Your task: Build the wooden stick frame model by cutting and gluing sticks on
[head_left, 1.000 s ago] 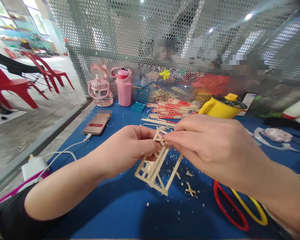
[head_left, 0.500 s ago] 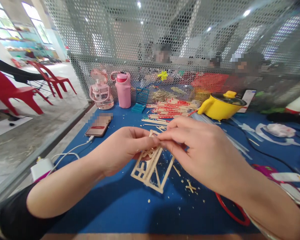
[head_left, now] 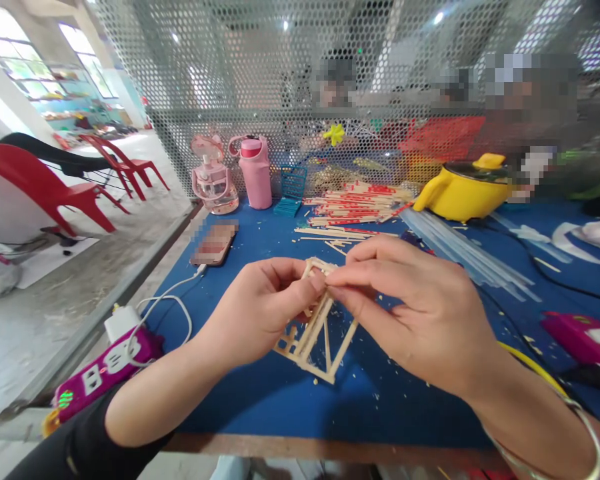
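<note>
A small flat frame of pale wooden sticks [head_left: 325,337], with crosspieces and a slanting strut, is held over the blue tabletop. My left hand [head_left: 273,300] is closed round the frame's left and upper part, thumb on top. The fingertips of my right hand [head_left: 405,293] are pinched together against the frame's upper part, touching my left thumb. Whatever lies between those right fingertips is too small and covered to make out. Beyond my hands lies a pile of wooden sticks in red-printed wrappers [head_left: 350,205], with loose bare sticks [head_left: 330,233] in front.
A pink bottle [head_left: 256,177], a clear pink-lidded bottle [head_left: 214,187] and a teal folding stand [head_left: 291,193] line the mesh panel [head_left: 220,80]. A yellow pot [head_left: 463,193] stands right, near clear glue sticks [head_left: 475,257]. A charging phone [head_left: 214,243] and purple power strip [head_left: 107,367] are left.
The camera view has shifted, bringing the left power strip and the table's front edge further into sight. Both hands remain at the frame's upper part, with the right fingertips still pinched there.
</note>
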The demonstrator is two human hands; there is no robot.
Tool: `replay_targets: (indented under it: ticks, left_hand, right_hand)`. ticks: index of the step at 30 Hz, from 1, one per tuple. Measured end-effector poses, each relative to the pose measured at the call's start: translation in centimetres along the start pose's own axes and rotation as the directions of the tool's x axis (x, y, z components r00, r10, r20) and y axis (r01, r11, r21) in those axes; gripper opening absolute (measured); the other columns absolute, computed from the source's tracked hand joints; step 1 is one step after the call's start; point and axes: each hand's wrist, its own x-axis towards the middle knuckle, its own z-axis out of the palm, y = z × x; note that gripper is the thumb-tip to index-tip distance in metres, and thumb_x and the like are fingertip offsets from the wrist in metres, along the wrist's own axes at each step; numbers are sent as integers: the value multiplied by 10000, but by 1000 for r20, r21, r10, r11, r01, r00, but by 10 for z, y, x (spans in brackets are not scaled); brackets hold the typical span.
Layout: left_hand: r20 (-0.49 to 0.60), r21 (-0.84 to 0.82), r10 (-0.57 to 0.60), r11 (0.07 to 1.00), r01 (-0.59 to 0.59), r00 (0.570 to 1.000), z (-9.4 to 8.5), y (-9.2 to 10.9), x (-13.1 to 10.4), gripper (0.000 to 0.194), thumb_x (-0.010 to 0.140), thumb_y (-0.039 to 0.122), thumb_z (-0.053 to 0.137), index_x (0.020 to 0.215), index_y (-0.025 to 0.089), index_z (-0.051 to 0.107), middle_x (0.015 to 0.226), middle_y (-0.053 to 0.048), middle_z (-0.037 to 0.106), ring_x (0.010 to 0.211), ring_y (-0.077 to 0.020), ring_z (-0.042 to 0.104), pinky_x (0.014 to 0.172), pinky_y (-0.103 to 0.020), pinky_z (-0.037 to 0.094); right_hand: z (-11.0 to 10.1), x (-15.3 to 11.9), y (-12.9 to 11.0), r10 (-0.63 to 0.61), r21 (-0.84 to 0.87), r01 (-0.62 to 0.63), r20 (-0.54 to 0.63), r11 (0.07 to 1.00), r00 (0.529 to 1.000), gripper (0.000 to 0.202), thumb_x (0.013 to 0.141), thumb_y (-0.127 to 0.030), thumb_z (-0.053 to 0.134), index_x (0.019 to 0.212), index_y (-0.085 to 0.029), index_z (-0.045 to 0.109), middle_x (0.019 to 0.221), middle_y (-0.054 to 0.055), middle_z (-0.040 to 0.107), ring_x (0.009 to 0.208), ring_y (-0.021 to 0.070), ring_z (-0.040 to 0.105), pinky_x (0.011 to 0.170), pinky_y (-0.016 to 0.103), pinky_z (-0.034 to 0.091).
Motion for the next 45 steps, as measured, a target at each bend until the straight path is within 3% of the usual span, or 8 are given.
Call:
replay_targets:
  ticks: [3, 9, 16, 28, 33, 36, 41, 45]
  left_hand:
    - [1, -20, -5, 1000, 5, 1000, 0, -2, -1, 160, 798, 313, 685, 795, 154, 692, 649, 30, 579, 577, -65, 467, 543, -170, 370]
    - [70, -234, -34, 971, 50, 997, -4, -5, 0, 132, 784, 194, 636, 863, 157, 736, 748, -12, 673, 668, -110, 562, 650, -209, 453]
    - [59, -169, -2, 986, 12, 998, 0, -8, -4, 89, 783, 252, 713, 846, 194, 737, 726, 27, 640, 641, -65, 517, 629, -174, 429]
    - [54, -57, -3, 998, 6, 999, -3, -3, 3, 131, 748, 275, 735, 795, 154, 719, 707, 3, 634, 625, -87, 500, 590, -190, 413]
    - [75, 23, 10, 1000, -12, 997, -6, 2, 14, 212, 752, 352, 714, 802, 146, 717, 688, -5, 610, 602, -96, 485, 572, -209, 406]
    - [176, 145, 16, 989, -42, 984, -13, 18, 29, 157, 735, 319, 713, 765, 166, 721, 647, 4, 596, 573, -97, 479, 543, -205, 391]
    - [430, 282, -106, 959, -22, 897, -23, 48, 59, 132, 704, 238, 662, 755, 174, 765, 622, -36, 630, 568, -142, 543, 557, -243, 427]
    - [497, 387, -234, 922, 28, 836, -18, 55, 79, 114, 646, 203, 640, 646, 196, 754, 566, -27, 627, 501, -136, 531, 485, -223, 401]
  right_hand:
    - [-1, 1, 0, -5, -12, 5, 3, 1000, 1000, 102, 853, -171, 593, 875, -220, 680, 874, 22, 674, 757, 126, 634, 638, 254, 511]
    - [-7, 1, 0, -15, -48, 17, 47, 999, 999, 92, 858, -176, 592, 886, -219, 668, 897, 23, 679, 772, 128, 637, 670, 257, 504]
    - [-7, 4, 1, -65, -51, 68, 55, 996, 996, 104, 851, -148, 586, 889, -193, 671, 890, 36, 673, 809, 132, 645, 684, 248, 510]
    - [-11, 4, -1, -119, -83, 127, 97, 988, 988, 157, 862, -116, 552, 923, -189, 677, 871, 51, 667, 749, 127, 637, 622, 244, 514]
    - [-9, 2, 5, -32, -17, 34, 61, 999, 998, 186, 853, -117, 575, 971, -210, 684, 918, 33, 672, 789, 122, 642, 670, 241, 513]
    - [-4, -1, 5, 71, -3, -71, -36, 997, 997, 167, 827, -99, 613, 937, -196, 692, 888, 20, 678, 788, 111, 639, 703, 226, 512]
    - [14, -15, -2, 251, 60, -244, -240, 968, 938, 150, 815, -109, 621, 898, -207, 698, 861, 21, 671, 752, 124, 638, 663, 245, 526]
    - [28, -29, -4, 376, 143, -349, -282, 926, 882, 146, 814, -126, 620, 895, -213, 707, 840, 29, 670, 724, 130, 640, 597, 237, 533]
